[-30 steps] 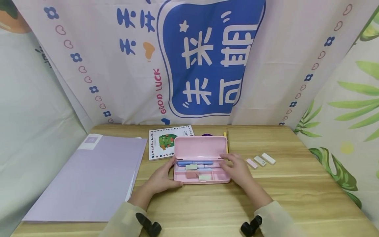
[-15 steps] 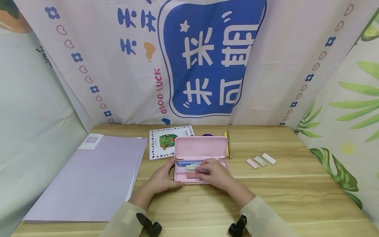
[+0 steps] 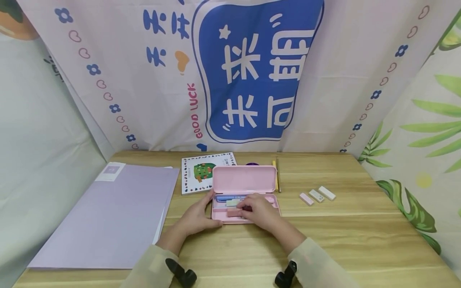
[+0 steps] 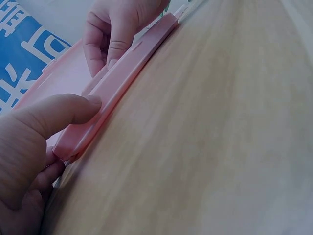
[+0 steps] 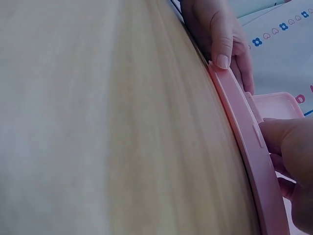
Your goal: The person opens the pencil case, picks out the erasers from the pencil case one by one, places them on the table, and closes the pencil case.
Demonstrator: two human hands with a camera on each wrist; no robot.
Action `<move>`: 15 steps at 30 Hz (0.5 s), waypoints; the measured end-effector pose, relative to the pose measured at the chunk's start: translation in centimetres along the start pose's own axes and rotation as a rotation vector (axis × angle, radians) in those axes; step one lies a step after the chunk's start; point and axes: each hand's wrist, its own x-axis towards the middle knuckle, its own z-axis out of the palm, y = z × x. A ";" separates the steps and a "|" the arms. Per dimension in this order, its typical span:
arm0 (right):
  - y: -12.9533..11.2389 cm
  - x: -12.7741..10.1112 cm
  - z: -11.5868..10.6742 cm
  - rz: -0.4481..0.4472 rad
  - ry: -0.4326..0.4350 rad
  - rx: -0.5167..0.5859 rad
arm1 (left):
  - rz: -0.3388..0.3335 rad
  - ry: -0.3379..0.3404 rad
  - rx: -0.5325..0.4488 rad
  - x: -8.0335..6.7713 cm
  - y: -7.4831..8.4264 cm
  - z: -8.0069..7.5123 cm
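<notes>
Sorting small items inside open pink pencil case (image 3: 245,188), centre of frame.
Left hand (image 3: 196,218) clamped on case's left end, thumb on front rim. Right hand (image 3: 261,210) curled over the tray, apparently pinching something small; contents unclear. Next: lift clear without snagging. Beyond, three erasers (image 3: 317,195) at right.

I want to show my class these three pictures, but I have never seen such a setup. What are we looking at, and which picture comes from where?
A person works with bare hands, wearing three cameras. The wide picture comes from the head; the two close ones from the wrists. On the wooden table stands an open pink pencil case. The left hand holds its left end; the right hand reaches inside, what it grips is hidden. Nearby lie a purple folder, a picture card, three erasers and a pencil.
</notes>
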 end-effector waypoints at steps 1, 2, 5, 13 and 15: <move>0.0 -0.1 0.0 0.024 0.003 0.026 | 0.000 0.000 -0.001 0.0 0.0 0.0; 0.0 -0.2 -0.1 0.042 0.009 0.048 | 0.001 0.000 -0.001 0.0 0.0 0.0; 0.1 -0.5 -0.4 0.095 0.026 0.121 | 0.005 0.001 -0.003 0.0 0.0 0.1; 1.3 -1.8 -2.8 0.291 0.049 0.303 | -0.001 0.002 -0.006 -0.1 0.1 0.0; 1.8 -2.4 -3.5 0.329 0.080 0.345 | -0.004 -0.001 -0.008 -0.1 0.2 0.0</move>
